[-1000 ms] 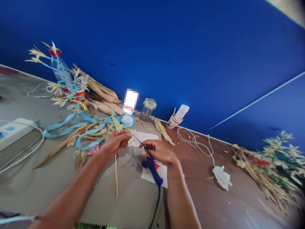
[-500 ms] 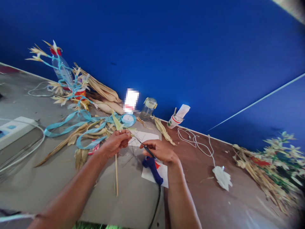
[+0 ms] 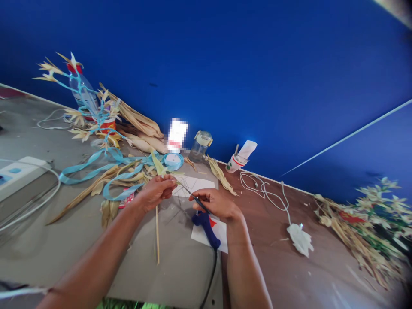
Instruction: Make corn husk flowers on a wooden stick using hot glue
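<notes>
One slim dark tool [image 3: 200,204] is pinched in my right hand [image 3: 217,202] near the right edge of the grey desk [image 3: 180,270], its long axis running leftward toward the far edge, tip just beside my left hand [image 3: 157,191], pinching a pale green husk [image 3: 157,165].

The hands [image 3: 157,191] and forearms [image 3: 246,253] (the latter tapering toward the wrists) are bare.

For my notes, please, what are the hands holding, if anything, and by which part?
Right hand: a dark tool, by its thicker end. Left hand: a pale green husk, apparently by its base.
</notes>
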`<action>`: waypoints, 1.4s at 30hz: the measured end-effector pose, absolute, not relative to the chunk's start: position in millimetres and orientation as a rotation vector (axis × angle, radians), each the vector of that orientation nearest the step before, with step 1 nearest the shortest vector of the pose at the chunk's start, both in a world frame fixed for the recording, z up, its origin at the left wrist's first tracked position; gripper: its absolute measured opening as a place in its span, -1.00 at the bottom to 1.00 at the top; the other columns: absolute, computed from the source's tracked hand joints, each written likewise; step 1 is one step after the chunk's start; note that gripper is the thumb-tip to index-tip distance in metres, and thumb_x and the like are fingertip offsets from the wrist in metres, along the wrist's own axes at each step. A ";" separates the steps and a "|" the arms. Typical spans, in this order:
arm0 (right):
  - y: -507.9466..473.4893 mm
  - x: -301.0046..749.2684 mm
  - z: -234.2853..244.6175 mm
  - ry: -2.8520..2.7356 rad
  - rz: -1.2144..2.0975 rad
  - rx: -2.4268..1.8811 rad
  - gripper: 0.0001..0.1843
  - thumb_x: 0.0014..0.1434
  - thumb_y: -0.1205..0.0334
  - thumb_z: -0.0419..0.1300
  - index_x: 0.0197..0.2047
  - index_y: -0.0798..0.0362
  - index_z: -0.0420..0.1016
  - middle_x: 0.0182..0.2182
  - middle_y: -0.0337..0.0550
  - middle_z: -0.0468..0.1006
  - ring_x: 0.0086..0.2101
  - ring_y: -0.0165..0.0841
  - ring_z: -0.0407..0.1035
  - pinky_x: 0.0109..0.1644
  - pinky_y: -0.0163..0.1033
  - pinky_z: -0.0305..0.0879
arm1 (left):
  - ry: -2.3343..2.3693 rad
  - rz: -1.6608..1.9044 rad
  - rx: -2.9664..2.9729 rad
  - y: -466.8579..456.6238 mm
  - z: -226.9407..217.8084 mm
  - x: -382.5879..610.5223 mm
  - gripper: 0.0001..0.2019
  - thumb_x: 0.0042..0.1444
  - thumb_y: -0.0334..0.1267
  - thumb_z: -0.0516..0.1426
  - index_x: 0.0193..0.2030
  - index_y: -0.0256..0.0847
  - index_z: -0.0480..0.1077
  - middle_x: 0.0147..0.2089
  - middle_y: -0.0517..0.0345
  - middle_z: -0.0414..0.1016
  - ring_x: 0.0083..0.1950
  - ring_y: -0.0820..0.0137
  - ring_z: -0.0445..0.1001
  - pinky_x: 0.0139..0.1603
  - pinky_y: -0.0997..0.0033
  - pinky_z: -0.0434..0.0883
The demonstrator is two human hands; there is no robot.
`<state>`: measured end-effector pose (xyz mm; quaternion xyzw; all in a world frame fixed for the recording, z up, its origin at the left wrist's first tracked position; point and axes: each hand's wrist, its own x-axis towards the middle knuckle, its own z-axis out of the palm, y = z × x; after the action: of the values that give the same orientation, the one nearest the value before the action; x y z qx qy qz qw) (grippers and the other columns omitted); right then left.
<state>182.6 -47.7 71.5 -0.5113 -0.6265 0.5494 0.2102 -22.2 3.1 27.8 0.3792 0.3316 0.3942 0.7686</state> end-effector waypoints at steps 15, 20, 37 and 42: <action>-47.4 184.4 72.6 -1.739 1.549 -1.411 -0.66 -0.07 0.14 0.26 -0.22 0.14 0.50 -0.55 -0.30 0.33 -0.54 -0.53 0.14 -0.47 -0.41 0.07 | 0.736 0.840 0.857 3.1 31.1 -23.1 -0.80 -0.11 -0.28 0.21 -0.52 -0.28 0.25 -0.68 0.40 0.07 -0.71 0.70 -0.07 -0.66 0.60 -0.07; -48.6 185.3 72.8 -1.699 1.568 -1.440 -0.63 -0.08 0.14 0.25 -0.19 0.16 0.49 -0.53 -0.29 0.35 -0.51 -0.50 0.20 -0.47 -0.41 0.08 | 0.747 0.845 0.828 2.7 33.0 -23.8 -0.80 -0.12 -0.27 0.23 -0.49 -0.28 0.27 -0.68 0.41 0.07 -0.71 0.70 -0.08 -0.66 0.60 -0.07; -41.6 162.6 62.7 -1.881 0.858 -1.751 -0.66 0.04 0.12 0.15 -0.11 0.04 0.42 -0.43 -0.24 0.50 -0.45 -0.42 0.32 -0.37 -0.36 0.15 | 0.764 1.114 0.750 5.9 23.0 -18.0 -0.79 -0.16 -0.25 0.28 -0.40 -0.34 0.42 -0.50 0.20 0.43 -0.72 0.75 -0.03 -0.68 0.59 0.03; -37.3 146.8 56.0 -2.002 0.604 -1.928 -0.48 0.07 0.09 0.15 0.08 0.13 0.30 -0.28 -0.03 0.55 -0.26 -0.27 0.41 -0.24 -0.29 0.20 | 0.801 1.172 0.744 2.8 27.2 -13.0 -0.74 -0.20 -0.22 0.30 -0.40 -0.35 0.43 -0.52 0.23 0.41 -0.72 0.75 -0.04 -0.69 0.59 -0.04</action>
<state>146.8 -37.3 56.0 -0.6704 -0.6962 0.2099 0.1480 -13.0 2.8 27.2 0.3334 0.3591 0.5253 0.6956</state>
